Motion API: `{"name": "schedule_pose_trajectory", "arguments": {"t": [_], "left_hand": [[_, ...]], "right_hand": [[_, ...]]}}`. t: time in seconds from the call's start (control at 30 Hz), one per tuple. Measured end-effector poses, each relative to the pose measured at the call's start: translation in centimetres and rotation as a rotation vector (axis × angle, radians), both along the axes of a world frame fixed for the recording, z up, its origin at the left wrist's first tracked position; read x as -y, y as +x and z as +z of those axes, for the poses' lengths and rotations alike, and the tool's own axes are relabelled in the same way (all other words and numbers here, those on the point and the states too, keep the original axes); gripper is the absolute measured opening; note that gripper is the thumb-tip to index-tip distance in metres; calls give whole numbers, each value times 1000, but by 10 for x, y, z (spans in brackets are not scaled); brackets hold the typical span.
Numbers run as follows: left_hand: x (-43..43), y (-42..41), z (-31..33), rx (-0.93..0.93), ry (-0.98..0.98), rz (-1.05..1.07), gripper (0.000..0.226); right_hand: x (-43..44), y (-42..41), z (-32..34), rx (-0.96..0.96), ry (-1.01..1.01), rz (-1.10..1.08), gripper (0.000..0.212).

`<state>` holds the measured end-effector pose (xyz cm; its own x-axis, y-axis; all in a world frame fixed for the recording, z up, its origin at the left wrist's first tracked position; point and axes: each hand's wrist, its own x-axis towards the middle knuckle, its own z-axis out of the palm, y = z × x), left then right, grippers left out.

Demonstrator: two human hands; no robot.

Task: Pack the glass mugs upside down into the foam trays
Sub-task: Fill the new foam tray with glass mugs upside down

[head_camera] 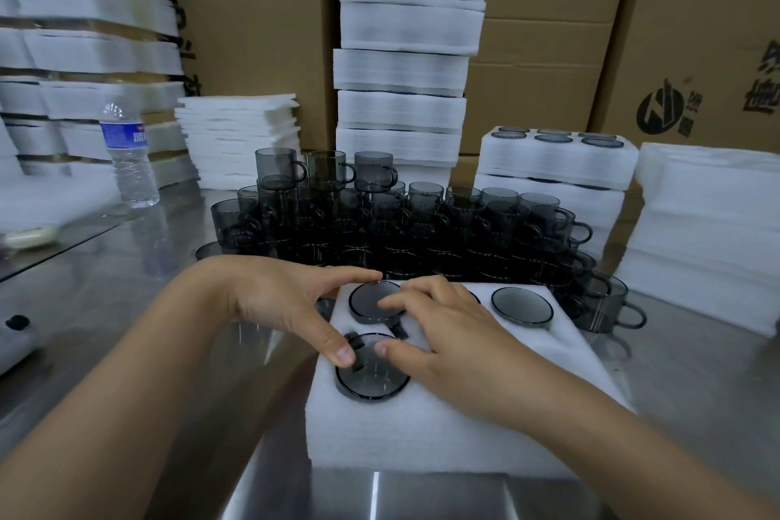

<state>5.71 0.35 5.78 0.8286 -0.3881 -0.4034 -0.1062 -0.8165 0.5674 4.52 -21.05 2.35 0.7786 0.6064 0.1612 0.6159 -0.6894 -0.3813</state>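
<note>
A white foam tray (422, 426) lies on the steel table in front of me. Three smoky glass mugs sit upside down in its slots: one back left (367, 304), one back right (522, 305), one front left (371, 376). My left hand (283, 300) stretches its index finger along the far rim of the back-left mug, and its thumb touches the front-left mug by the handle. My right hand (443, 325) rests fingertips on the back-left mug's base, its thumb on the front-left mug. It hides the middle back slot. Neither hand grips anything.
A dense heap of upright grey mugs (401, 224) stands just behind the tray. Around it are a tall foam tray stack (405, 55), packed trays (557, 165) at right, foam sheets (709, 224) far right and a water bottle (128, 152) at left. Cardboard boxes wall the back.
</note>
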Motion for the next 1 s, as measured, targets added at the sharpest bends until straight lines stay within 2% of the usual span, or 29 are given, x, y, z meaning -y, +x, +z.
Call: {"name": "schedule_pose_trajectory", "arguments": {"t": [0.27, 0.37, 0.43, 0.5, 0.53, 0.57, 0.63, 0.73, 0.87, 1.0], "left_hand": [[-5, 5, -8, -12, -72, 26, 115], [-8, 5, -10, 65, -168, 62, 94], [-11, 10, -10, 314, -283, 173, 65], [-15, 18, -11, 713, -421, 373, 32], [-18, 21, -13, 925, -393, 493, 25], [-22, 24, -14, 1108, -283, 612, 24], [-32, 28, -21, 1280, -35, 836, 33], [-45, 34, -34, 1185, 109, 1022, 54], [-52, 43, -48, 1028, 154, 1035, 64], [-55, 50, -55, 990, 123, 1034, 64]], "right_hand": [[1, -1, 0, 10, -11, 0, 47], [1, 0, -1, 21, -15, 0, 47], [1, 0, -2, 27, -12, 0, 46], [1, 0, -2, 24, -6, 2, 46], [1, 0, -2, 24, -4, 3, 46], [1, 0, -2, 25, -3, 4, 47], [2, 0, -3, 28, -2, 2, 46], [2, 0, -3, 35, -5, 2, 46], [2, 0, -3, 45, -13, 1, 46], [3, -1, -4, 47, -7, 0, 46]]}}
